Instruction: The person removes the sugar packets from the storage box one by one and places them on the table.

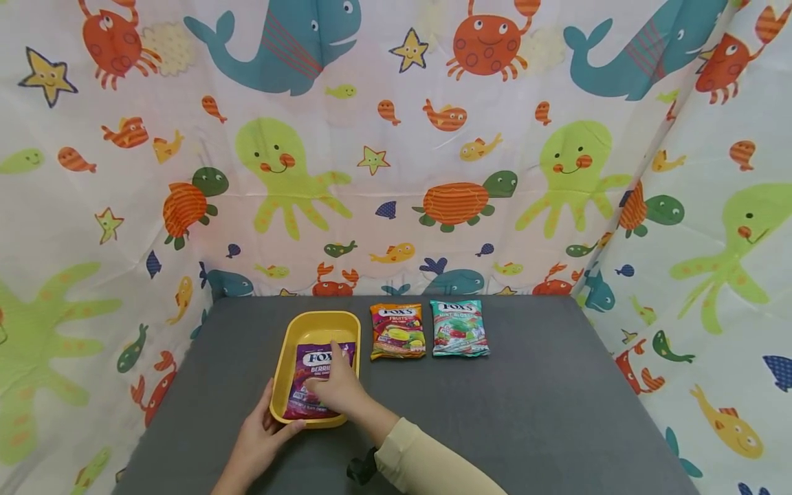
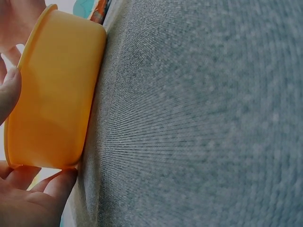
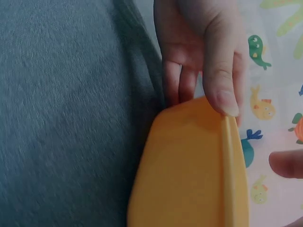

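Observation:
A yellow tray stands on the dark grey table, left of the middle. My left hand grips its near left corner, thumb over the rim and fingers along the outer side. In the tray lies a purple Fox's Berries candy packet, label up. Over the packet reaches my right hand, index finger and thumb spread straight and touching its front; its other fingers are hidden. The left wrist view shows the yellow tray's outer wall standing on the cloth.
Right of the tray, an orange Fox's Fruits packet and a green Fox's Mint Blossom packet lie side by side near the table's back edge. A curtain printed with sea animals hangs behind and at both sides. A dark object sits beside the right sleeve.

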A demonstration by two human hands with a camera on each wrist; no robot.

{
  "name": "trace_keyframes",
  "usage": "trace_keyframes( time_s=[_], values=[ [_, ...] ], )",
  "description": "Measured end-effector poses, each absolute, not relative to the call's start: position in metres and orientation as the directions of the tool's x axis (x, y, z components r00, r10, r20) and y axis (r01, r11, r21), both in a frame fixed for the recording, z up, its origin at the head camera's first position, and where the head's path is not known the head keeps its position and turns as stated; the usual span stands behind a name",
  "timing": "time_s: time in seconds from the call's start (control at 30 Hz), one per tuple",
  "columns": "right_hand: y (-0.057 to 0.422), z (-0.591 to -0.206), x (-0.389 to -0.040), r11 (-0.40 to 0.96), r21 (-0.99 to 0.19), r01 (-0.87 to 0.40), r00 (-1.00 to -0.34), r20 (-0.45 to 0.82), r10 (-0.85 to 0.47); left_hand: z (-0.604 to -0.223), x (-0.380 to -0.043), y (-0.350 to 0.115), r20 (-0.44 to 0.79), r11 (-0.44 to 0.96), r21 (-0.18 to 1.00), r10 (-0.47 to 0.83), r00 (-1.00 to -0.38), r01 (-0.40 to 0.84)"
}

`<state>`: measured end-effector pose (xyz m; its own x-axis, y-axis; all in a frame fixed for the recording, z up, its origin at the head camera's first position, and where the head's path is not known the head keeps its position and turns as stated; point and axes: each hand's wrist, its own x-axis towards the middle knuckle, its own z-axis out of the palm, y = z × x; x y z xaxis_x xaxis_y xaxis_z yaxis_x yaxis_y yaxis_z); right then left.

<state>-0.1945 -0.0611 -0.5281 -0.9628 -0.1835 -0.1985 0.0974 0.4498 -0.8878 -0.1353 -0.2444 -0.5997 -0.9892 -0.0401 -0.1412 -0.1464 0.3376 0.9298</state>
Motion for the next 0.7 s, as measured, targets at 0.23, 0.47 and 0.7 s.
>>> trace_keyframes(
  time_s=[0.23,0.47,0.7],
  values=[
    [-0.0625,-0.5336,-0.1958,0.442,-0.894,0.066,-0.977,-0.148,-0.154,-0.5963,-0.1355,-0.2431,-0.146,0.347,0.926,-0.036,-0.989,-0.149],
    [-0.0625,-0.5344,-0.1971,0.405,-0.91,0.084,-0.984,-0.141,-0.111,-0.5942,-0.1347,-0.2445,-0.144,0.364,0.919,-0.039,-0.989,-0.148],
    [-0.0613,-0.5339,-0.1968,0.374,-0.922,0.101,-0.987,-0.141,-0.081,-0.593,-0.134,-0.2445,-0.17,0.376,0.91,-0.048,-0.984,-0.175]
  ],
)
